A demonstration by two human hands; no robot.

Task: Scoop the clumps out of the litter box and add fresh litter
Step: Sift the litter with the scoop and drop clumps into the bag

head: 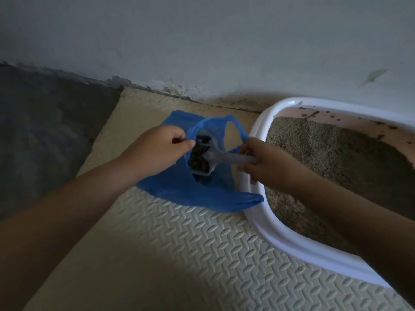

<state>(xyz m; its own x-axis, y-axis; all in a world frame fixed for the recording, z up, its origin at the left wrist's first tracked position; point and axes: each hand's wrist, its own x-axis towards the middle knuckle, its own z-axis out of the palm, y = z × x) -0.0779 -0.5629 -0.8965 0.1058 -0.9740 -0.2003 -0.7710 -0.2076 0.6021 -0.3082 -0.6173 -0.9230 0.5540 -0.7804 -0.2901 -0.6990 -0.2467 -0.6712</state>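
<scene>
The left hand (157, 149) is pinching the near-left rim of the thin blue plastic bag (190, 194) between thumb and curled fingers, probably to keep the limp mouth lifted and gaping. The right hand (267, 162) is wrapping its fingers round the handle of the grey plastic litter scoop (212, 154) and is reaching it leftwards, so that the scoop's head is sitting inside the bag's mouth. The dark clumps (197, 159) are lying in the scoop's head, not yet tipped out. The bag is lying just beside the white-rimmed, pink-walled litter box (292, 241), likely to keep the carry short. Grey-tan litter (325, 153) is filling the box on the right.

Everything is resting on a cream embossed foam mat (190, 254). Dark grey flooring (45, 131) is showing at far left, and a pale wall (202, 41) with a grimy base is standing behind.
</scene>
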